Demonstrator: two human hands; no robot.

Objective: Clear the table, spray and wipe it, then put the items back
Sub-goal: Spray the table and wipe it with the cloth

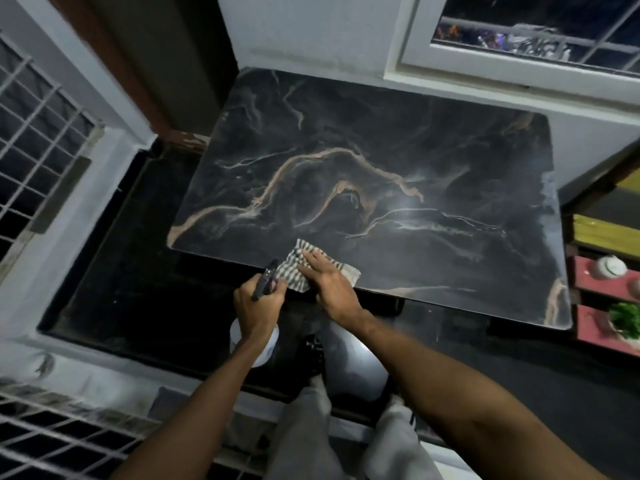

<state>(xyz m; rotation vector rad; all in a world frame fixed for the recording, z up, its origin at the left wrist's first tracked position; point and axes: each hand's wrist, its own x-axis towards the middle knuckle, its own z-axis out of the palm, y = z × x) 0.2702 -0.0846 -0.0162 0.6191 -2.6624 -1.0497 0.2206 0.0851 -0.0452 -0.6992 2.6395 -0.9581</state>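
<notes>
A black marble-patterned table [398, 140] with tan veins fills the middle of the head view, its top bare. A striped grey-and-white cloth [298, 268] lies flat at the table's near edge. My right hand [329, 282] presses down on the cloth with fingers spread over it. My left hand [258, 303] is just left of the cloth, off the table's edge, and grips a spray bottle [265, 282] by its dark trigger head; the bottle's pale body [268, 344] hangs below my wrist.
A red and yellow shelf [602, 282] stands at the table's right end, holding a small white pot [609, 266] and a green plant [627, 318]. A window [536, 32] is behind the table, grilles to the left. My legs and dark floor are below.
</notes>
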